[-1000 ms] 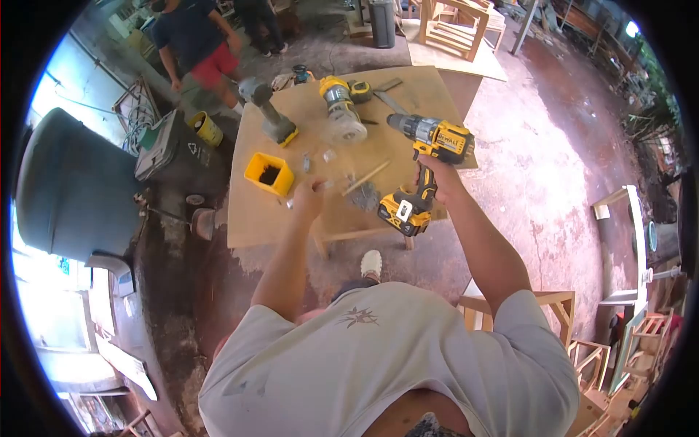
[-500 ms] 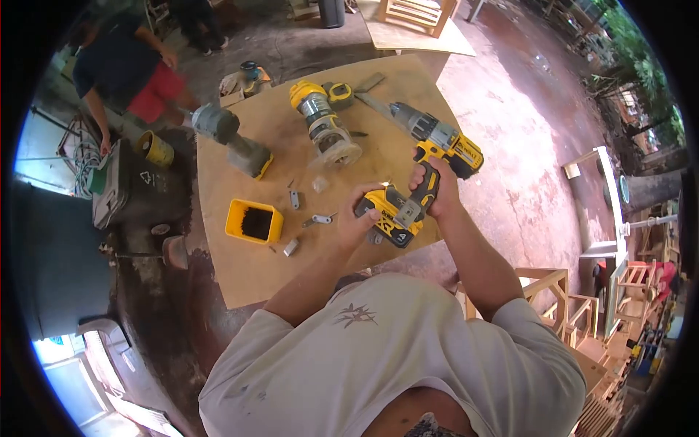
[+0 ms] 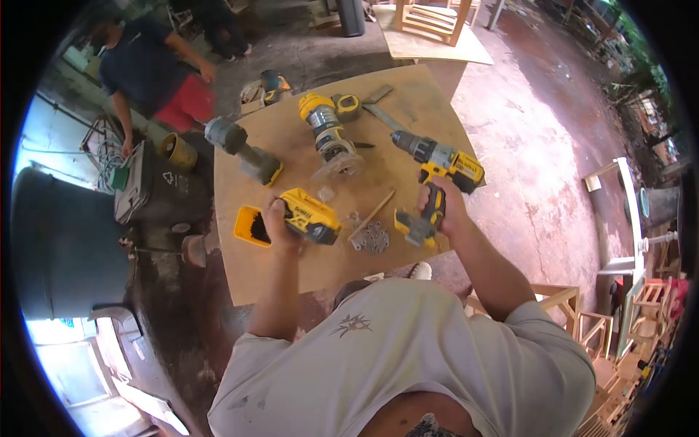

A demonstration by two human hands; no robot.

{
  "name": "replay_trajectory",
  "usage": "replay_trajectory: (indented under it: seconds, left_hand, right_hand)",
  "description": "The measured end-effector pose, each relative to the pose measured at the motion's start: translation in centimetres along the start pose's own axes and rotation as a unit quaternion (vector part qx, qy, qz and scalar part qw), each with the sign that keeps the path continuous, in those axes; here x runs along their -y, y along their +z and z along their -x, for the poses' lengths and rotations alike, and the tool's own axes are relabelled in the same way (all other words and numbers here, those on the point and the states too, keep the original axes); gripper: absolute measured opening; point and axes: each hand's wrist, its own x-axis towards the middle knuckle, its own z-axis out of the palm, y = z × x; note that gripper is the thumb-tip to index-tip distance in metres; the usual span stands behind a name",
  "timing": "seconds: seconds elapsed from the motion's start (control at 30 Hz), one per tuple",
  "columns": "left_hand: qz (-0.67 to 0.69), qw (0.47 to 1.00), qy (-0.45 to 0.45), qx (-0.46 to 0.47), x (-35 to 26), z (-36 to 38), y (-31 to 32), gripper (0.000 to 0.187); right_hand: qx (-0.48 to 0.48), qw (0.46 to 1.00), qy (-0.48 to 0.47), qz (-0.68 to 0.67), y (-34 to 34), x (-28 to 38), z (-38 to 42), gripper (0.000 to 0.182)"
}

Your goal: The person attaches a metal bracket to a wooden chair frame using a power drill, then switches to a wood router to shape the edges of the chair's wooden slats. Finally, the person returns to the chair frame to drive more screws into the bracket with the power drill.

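My right hand (image 3: 445, 205) is wrapped round the handle of a yellow and black drill (image 3: 439, 159), whose chuck points to the upper left. No battery sits on the drill's base. In my left hand (image 3: 281, 227) is a yellow and black battery (image 3: 312, 216), held apart from the drill, above the plywood tabletop (image 3: 240, 280). Just left of that hand, a yellow container (image 3: 247, 225) with dark contents is partly covered. Between my hands lie a thin wooden stick (image 3: 373, 215) and a round grey metal piece (image 3: 374, 239).
A yellow router (image 3: 328, 135), a grey impact tool (image 3: 244, 151) and a tape measure (image 3: 347, 106) rest on the tabletop. Another person (image 3: 156, 69) stands at the upper left, near a yellow bucket (image 3: 178, 151). Wooden frames (image 3: 568, 306) stand at the lower right.
The battery has come off the drill's base and moved left with my left hand, now beside the yellow container. The stick and the round metal piece have come into view.
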Motion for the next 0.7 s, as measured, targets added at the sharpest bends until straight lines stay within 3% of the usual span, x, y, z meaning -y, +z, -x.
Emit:
replay_trajectory:
  seconds: [0.03, 0.1, 0.23, 0.33, 0.4, 0.43, 0.5, 0.53, 0.6, 0.67, 0.7]
  left_hand:
    - [-0.005, 1.000, 0.004, -0.006, -1.0, 0.8, 1.0, 0.036]
    - [-0.005, 0.994, 0.033, 0.104, -2.8, 2.2, 3.1, 0.042]
    - [0.055, 0.997, -0.016, 0.044, -0.7, 6.7, 3.7, 0.052]
    - [0.105, 0.992, -0.063, 0.008, 0.9, 9.5, 3.4, 0.055]
    - [0.137, 0.986, -0.093, -0.004, 1.5, 11.1, 3.5, 0.055]
    - [0.170, 0.978, -0.124, -0.008, 1.8, 11.8, 3.5, 0.056]
    - [0.185, 0.975, -0.122, -0.002, 2.8, 12.8, 3.4, 0.056]
    - [0.163, 0.978, -0.127, 0.006, 2.8, 13.0, 3.9, 0.054]
    - [0.150, 0.978, -0.140, 0.030, 2.8, 13.2, 3.8, 0.054]
    - [0.148, 0.977, -0.148, 0.030, 2.2, 12.6, 4.9, 0.057]
    - [0.143, 0.977, -0.157, 0.032, 2.0, 12.4, 5.1, 0.062]
  right_hand:
    - [0.008, 0.999, -0.015, 0.035, -0.6, 0.1, -1.1, 0.039]
    - [-0.002, 0.999, -0.012, 0.030, -1.5, 0.4, -4.4, 0.037]
    - [0.004, 0.998, 0.060, -0.011, -3.4, 0.4, -8.9, 0.036]
    - [-0.027, 0.991, 0.075, 0.107, -3.7, 1.6, -9.1, 0.041]
    - [-0.106, 0.920, 0.195, 0.324, -2.2, 4.1, -7.1, 0.041]
    - [-0.106, 0.919, 0.198, 0.325, -1.9, 5.0, -6.9, 0.041]
    - [-0.052, 0.739, 0.264, 0.618, -1.1, 6.9, -7.0, 0.042]
    - [-0.053, 0.737, 0.264, 0.620, 0.2, 7.4, -6.6, 0.042]
    - [-0.043, 0.575, 0.070, 0.814, 3.6, 7.1, -6.3, 0.048]
    - [-0.006, 0.566, -0.123, 0.815, 5.7, 5.6, -8.1, 0.055]
    - [0.011, 0.603, -0.141, 0.785, 7.4, 4.4, -9.2, 0.057]
